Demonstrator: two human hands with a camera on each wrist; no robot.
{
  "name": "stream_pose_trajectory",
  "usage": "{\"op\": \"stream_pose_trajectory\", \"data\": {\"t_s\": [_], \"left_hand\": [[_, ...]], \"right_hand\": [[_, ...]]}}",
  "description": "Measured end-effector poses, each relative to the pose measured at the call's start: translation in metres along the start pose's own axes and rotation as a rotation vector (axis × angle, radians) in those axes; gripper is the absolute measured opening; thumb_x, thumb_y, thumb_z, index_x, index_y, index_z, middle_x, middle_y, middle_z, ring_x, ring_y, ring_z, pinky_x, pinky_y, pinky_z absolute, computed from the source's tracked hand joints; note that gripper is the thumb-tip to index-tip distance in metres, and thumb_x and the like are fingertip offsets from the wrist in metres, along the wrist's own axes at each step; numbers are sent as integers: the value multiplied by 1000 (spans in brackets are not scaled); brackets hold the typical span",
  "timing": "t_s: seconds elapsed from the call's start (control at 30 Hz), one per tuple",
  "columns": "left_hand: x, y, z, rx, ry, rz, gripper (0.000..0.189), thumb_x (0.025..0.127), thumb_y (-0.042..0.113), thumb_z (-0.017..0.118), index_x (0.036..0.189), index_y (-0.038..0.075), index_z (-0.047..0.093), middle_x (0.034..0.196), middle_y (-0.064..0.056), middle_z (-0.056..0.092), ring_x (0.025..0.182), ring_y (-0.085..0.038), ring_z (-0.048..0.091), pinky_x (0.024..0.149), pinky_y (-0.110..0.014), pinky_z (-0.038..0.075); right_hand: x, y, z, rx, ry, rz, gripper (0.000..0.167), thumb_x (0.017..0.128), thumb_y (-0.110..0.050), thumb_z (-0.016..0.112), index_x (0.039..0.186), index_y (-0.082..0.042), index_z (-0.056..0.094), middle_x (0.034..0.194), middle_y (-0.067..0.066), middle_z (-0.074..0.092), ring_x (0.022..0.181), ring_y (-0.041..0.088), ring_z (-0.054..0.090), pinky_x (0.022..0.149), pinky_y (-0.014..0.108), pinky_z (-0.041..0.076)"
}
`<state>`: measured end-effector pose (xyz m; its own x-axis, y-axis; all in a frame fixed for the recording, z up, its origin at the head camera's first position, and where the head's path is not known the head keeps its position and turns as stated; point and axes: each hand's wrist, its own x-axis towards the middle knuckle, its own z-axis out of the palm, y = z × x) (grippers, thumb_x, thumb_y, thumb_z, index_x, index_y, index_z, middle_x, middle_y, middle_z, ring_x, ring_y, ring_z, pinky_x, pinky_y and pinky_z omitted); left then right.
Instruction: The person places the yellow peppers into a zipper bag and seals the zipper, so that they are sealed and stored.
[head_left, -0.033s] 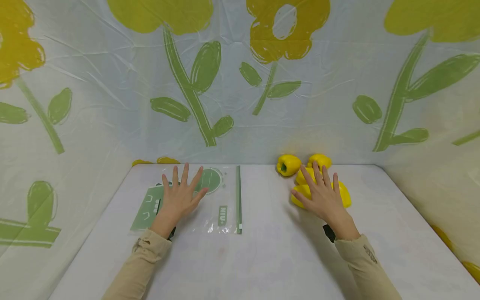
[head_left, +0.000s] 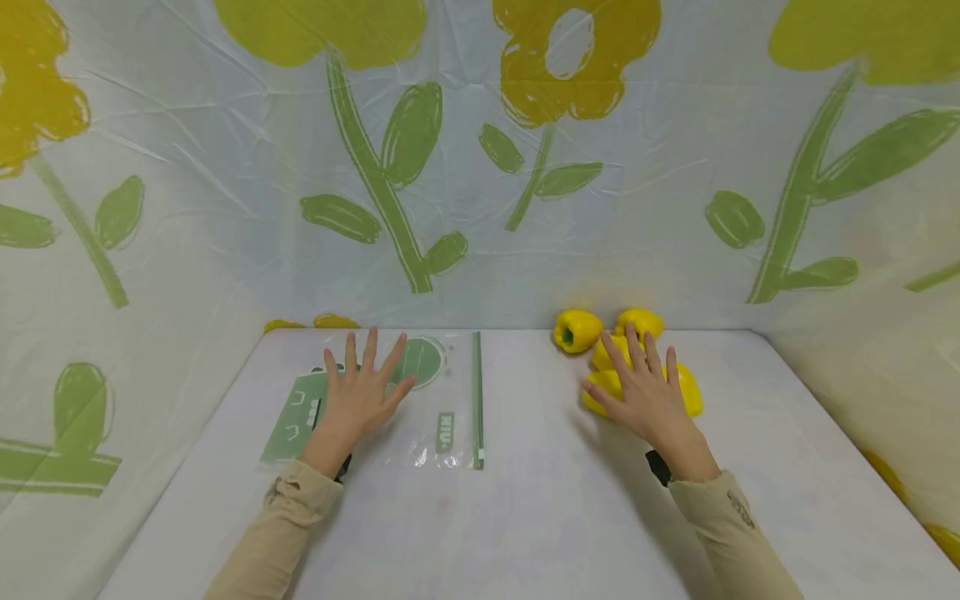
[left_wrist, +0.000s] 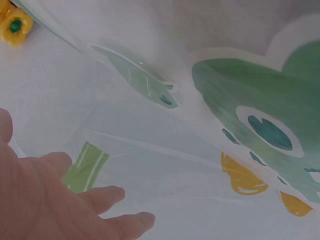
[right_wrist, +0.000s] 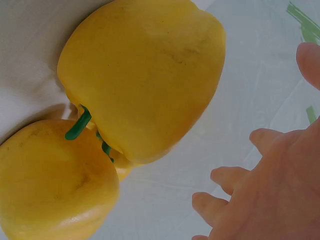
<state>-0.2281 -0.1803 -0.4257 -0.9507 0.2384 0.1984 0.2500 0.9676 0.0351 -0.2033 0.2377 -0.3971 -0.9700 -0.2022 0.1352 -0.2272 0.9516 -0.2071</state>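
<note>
My left hand [head_left: 356,404] hovers with spread fingers over a clear zip bag [head_left: 446,433] with green print, which lies flat on the left half of the table. The bag's green zip strip [head_left: 477,392] runs along its right edge. On the right, several yellow bell peppers [head_left: 686,390] sit grouped, partly hidden by my right hand [head_left: 651,396], whose fingers are also spread above them. The right wrist view shows a large pepper [right_wrist: 145,80] with a green stem beside another pepper [right_wrist: 55,180]. Neither hand holds anything.
The white table [head_left: 517,517] meets a hanging flower-print sheet [head_left: 645,233] along its back edge, with more sheet at both sides. Two peppers stand near that back edge, one pepper [head_left: 579,331] left of the other [head_left: 640,322].
</note>
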Motion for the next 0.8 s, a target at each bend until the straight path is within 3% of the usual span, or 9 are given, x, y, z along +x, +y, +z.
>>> {"op": "stream_pose_trajectory", "data": {"t_s": [0.4, 0.6, 0.7, 0.8], "left_hand": [[3, -5, 3, 15, -8, -3, 72, 99, 63, 34, 160, 27, 16, 163, -23, 6, 145, -52, -1, 107, -74, -1], [3, -5, 1, -24, -4, 5, 72, 100, 61, 37, 159, 26, 19, 162, -24, 8, 145, -53, -1, 107, -74, -2], [3, -2, 0, -46, -9, 7, 71, 100, 60, 36, 160, 26, 17, 162, -24, 10, 145, -53, 2, 108, -73, -1], [5, 3, -2, -72, 14, 21, 67, 101, 56, 36, 158, 23, 24, 159, -23, 23, 145, -50, 14, 110, -70, 7]], "right_hand": [[4, -1, -2, 8, 8, -4, 85, 96, -62, 47, 160, -20, 10, 163, 21, -3, 148, 45, -6, 112, 63, -13], [8, -4, -7, 26, 17, -9, 84, 96, -60, 47, 160, -19, 12, 163, 22, -3, 149, 43, -4, 112, 62, -13], [11, -6, -9, 75, 49, -41, 81, 97, -54, 50, 160, -16, 15, 163, 24, 2, 148, 44, 0, 113, 63, -10], [16, -8, -10, 164, 102, -86, 76, 99, -43, 54, 158, -9, 20, 160, 27, 12, 147, 44, 9, 113, 64, -2]]}}
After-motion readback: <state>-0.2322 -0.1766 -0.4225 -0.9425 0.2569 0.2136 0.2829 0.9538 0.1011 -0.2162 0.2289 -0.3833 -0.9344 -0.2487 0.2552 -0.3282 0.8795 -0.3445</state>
